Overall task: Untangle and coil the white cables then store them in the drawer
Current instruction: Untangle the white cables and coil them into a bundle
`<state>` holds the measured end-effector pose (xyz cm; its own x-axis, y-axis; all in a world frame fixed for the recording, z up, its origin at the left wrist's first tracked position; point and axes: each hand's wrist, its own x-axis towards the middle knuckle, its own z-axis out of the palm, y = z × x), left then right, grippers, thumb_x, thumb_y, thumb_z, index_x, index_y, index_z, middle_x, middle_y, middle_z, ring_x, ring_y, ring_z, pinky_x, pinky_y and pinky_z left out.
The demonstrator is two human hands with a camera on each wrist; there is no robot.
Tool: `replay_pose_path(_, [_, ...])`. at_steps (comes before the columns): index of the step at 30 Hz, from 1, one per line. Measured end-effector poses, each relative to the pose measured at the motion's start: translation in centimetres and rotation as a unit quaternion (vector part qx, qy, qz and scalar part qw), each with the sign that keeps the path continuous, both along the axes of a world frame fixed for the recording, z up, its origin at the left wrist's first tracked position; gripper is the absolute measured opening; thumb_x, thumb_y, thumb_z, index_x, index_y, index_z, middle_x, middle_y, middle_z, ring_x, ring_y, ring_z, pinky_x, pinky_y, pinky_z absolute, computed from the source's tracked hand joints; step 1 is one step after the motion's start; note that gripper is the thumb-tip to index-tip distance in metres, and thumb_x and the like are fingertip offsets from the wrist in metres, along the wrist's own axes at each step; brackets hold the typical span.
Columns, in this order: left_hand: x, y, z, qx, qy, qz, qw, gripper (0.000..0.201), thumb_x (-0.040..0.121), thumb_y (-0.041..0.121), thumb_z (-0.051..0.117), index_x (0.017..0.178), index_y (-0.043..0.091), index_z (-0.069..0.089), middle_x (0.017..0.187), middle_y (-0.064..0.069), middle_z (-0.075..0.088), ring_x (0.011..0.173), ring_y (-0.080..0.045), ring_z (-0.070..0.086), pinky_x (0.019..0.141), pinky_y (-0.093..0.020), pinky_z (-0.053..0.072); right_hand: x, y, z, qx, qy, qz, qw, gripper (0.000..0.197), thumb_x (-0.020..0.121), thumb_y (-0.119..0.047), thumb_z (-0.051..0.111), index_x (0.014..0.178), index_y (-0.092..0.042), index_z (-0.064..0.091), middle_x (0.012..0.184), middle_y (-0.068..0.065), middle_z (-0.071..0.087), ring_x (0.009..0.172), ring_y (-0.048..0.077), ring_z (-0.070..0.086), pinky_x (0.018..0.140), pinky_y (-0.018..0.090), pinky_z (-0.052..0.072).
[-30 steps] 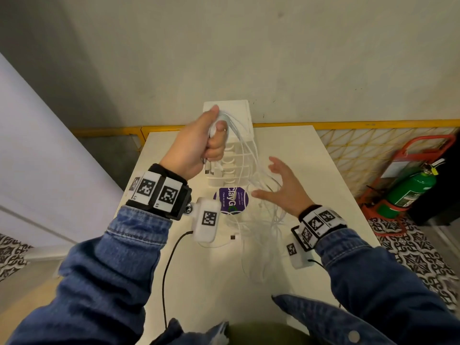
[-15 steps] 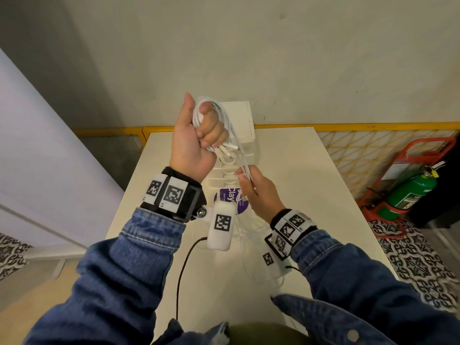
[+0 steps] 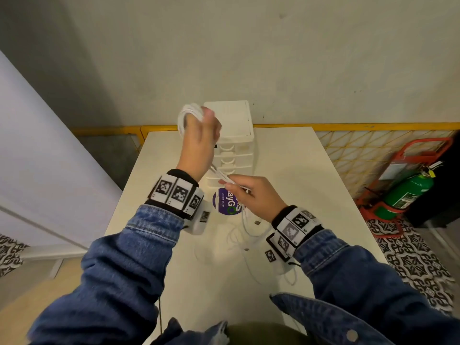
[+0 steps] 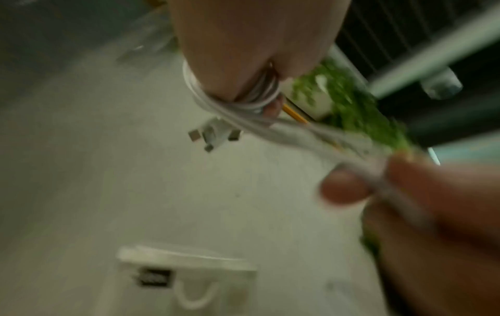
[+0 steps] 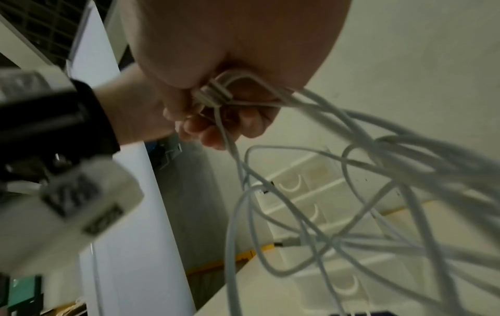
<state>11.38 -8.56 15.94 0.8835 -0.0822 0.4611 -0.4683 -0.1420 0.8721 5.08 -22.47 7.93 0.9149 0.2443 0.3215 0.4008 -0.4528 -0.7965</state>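
Observation:
My left hand (image 3: 199, 143) is raised in front of the white drawer unit (image 3: 232, 135), its back toward me. Loops of white cable (image 3: 185, 115) are wound round its fingers, and it grips them. Several strands (image 3: 221, 174) run down from it to my right hand (image 3: 245, 192), which pinches them between thumb and fingers. In the left wrist view the wound cables (image 4: 243, 100) sit under the palm with USB plugs (image 4: 213, 134) hanging, blurred. The rest of the cables (image 3: 246, 232) lie loose and looped on the table (image 3: 298, 170); those same loops (image 5: 351, 213) hang tangled in the right wrist view.
A round purple sticker (image 3: 224, 202) lies on the table below the drawer unit. A yellow mesh fence (image 3: 373, 150) runs behind the table. A green fire extinguisher (image 3: 410, 192) in a red stand sits on the floor at the right. A white panel (image 3: 37, 158) stands left.
My right hand went from open above the loose cables to pinching the strands. My left hand rose and turned its back toward me, with more cable looped round it.

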Motion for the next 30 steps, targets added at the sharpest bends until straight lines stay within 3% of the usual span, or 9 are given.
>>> replay_pose_path(3, [-0.4, 0.2, -1.2, 0.293, 0.015, -0.055, 0.954, 0.028, 0.101, 0.032, 0.037, 0.084, 0.011, 0.044, 0.069, 0.001, 0.048, 0.060, -0.014, 0.046, 0.063, -0.028, 0.043, 0.4, -0.5, 1.3, -0.015, -0.039, -0.013, 0.999, 0.028, 0.090, -0.039, 0.050, 0.099, -0.022, 0.070, 0.068, -0.017, 0.065, 0.067, 0.011, 0.062, 0.067, 0.038, 0.053])
replay_pose_path(5, [-0.4, 0.2, -1.6, 0.357, 0.060, -0.101, 0.927, 0.036, 0.100, 0.037, 0.038, 0.076, 0.010, 0.044, 0.062, -0.002, 0.046, 0.051, -0.014, 0.044, 0.054, -0.030, 0.039, 0.9, -1.2, 1.8, -0.015, -0.039, -0.027, 0.999, 0.021, 0.088, -0.036, 0.054, 0.093, -0.023, 0.071, 0.060, -0.012, 0.061, 0.060, 0.013, 0.059, 0.065, 0.042, 0.052])
replay_pose_path(9, [-1.1, 0.0, -1.8, 0.313, 0.228, -0.236, 0.891, 0.050, 0.092, 0.055, 0.039, 0.070, 0.011, 0.044, 0.044, 0.003, 0.035, 0.034, -0.008, 0.028, 0.038, -0.019, 0.025, 1.5, -2.2, 1.7, -0.004, -0.047, -0.024, 0.999, 0.009, 0.081, -0.031, 0.067, 0.086, -0.025, 0.071, 0.085, -0.001, 0.064, 0.081, 0.015, 0.062, 0.078, 0.039, 0.051])
replay_pose_path(11, [-1.2, 0.3, -1.8, 0.333, 0.223, -0.248, 0.882, 0.049, 0.084, 0.058, 0.051, 0.067, 0.012, 0.044, 0.042, 0.006, 0.036, 0.035, -0.008, 0.028, 0.039, -0.019, 0.025, 1.5, -2.7, 1.2, 0.003, -0.056, -0.031, 0.998, 0.007, 0.076, -0.032, 0.072, 0.080, -0.032, 0.066, 0.081, 0.000, 0.056, 0.073, 0.017, 0.055, 0.067, 0.034, 0.047])
replay_pose_path(14, [-0.7, 1.0, -1.9, 0.341, 0.206, -0.217, 0.891, 0.043, 0.078, 0.045, 0.070, 0.067, 0.009, 0.049, 0.043, 0.006, 0.037, 0.037, -0.007, 0.030, 0.041, -0.019, 0.025, 1.4, -3.6, 0.0, 0.001, -0.023, -0.056, 0.998, 0.022, 0.072, -0.040, 0.075, 0.084, -0.025, 0.064, 0.069, 0.000, 0.049, 0.063, 0.016, 0.046, 0.059, 0.034, 0.042])
replay_pose_path(20, [0.0, 1.9, -1.6, 0.300, 0.165, -0.116, 0.932, 0.039, 0.084, 0.027, 0.071, 0.055, 0.018, 0.045, 0.037, 0.011, 0.048, 0.035, 0.003, 0.043, 0.041, -0.009, 0.030, 1.3, -4.8, -1.9, -0.010, 0.025, -0.065, 0.998, 0.017, 0.083, -0.030, 0.066, 0.095, -0.019, 0.071, 0.086, -0.001, 0.069, 0.079, 0.014, 0.062, 0.077, 0.034, 0.049])
replay_pose_path(22, [-0.1, 2.2, -1.5, 0.284, 0.151, -0.089, 0.943, 0.041, 0.085, 0.027, 0.069, 0.053, 0.025, 0.044, 0.035, 0.017, 0.048, 0.037, 0.005, 0.045, 0.042, -0.009, 0.031, 1.4, -5.3, -2.2, -0.011, 0.018, -0.080, 0.997, 0.019, 0.085, -0.029, 0.064, 0.098, -0.018, 0.072, 0.085, -0.005, 0.069, 0.079, 0.013, 0.062, 0.076, 0.030, 0.050])
replay_pose_path(26, [0.3, 2.5, -1.7, 0.226, 0.159, -0.035, 0.960, 0.041, 0.085, 0.035, 0.067, 0.054, 0.017, 0.048, 0.041, 0.007, 0.038, 0.033, -0.003, 0.033, 0.038, -0.014, 0.028, 1.5, -5.9, -2.6, 0.002, 0.011, -0.133, 0.991, 0.022, 0.084, -0.019, 0.066, 0.105, -0.023, 0.068, 0.080, -0.010, 0.062, 0.074, 0.014, 0.062, 0.070, 0.021, 0.049])
replay_pose_path(30, [-0.2, 1.7, -1.6, 0.175, 0.192, -0.064, 0.963, 0.042, 0.088, 0.034, 0.064, 0.054, 0.018, 0.045, 0.042, 0.003, 0.036, 0.033, -0.009, 0.029, 0.037, -0.019, 0.026, 1.5, -5.4, -2.8, -0.029, -0.077, -0.179, 0.980, 0.023, 0.085, -0.014, 0.061, 0.107, -0.020, 0.065, 0.095, -0.005, 0.058, 0.078, 0.010, 0.059, 0.073, 0.018, 0.051])
